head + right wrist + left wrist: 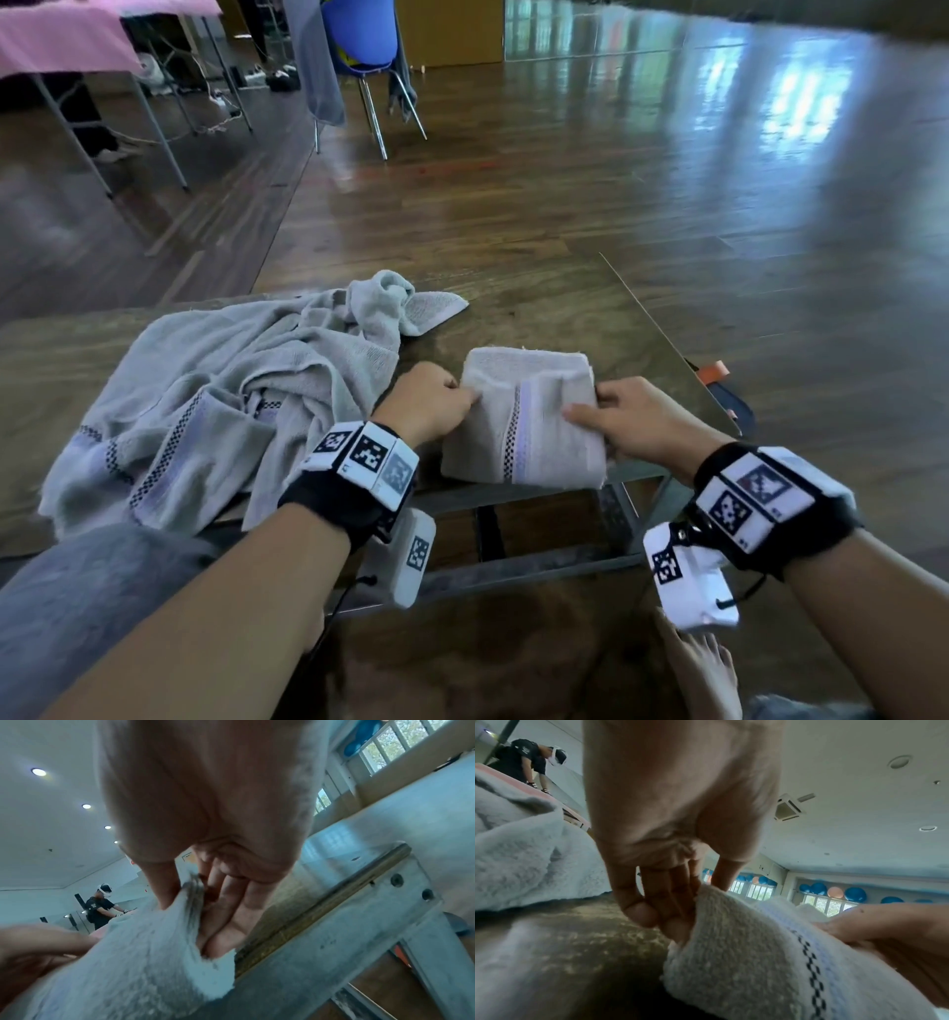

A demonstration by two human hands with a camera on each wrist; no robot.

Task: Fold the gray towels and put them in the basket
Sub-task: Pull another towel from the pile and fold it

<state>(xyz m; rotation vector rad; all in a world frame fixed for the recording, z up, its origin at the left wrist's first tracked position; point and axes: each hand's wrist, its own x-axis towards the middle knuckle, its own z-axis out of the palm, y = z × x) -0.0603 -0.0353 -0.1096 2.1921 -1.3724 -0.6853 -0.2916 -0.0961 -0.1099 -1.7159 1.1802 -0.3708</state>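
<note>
A folded gray towel point(524, 416) with a checkered stripe lies near the table's front right edge. My left hand point(429, 398) pinches its left edge, thumb on top and fingers beneath, as the left wrist view shows on the folded towel point(744, 953). My right hand point(631, 416) grips its right edge, thumb over the top. In the right wrist view the folded towel point(144, 953) sits between thumb and fingers. A heap of unfolded gray towels point(215, 406) lies on the left of the table. No basket is in view.
The wooden table point(554, 308) ends just right of the folded towel; its metal frame point(513, 565) shows below. An orange and dark object point(719, 380) sits past the right edge. A blue chair point(364, 46) draped with cloth stands behind. Another person point(526, 760) works at a far table.
</note>
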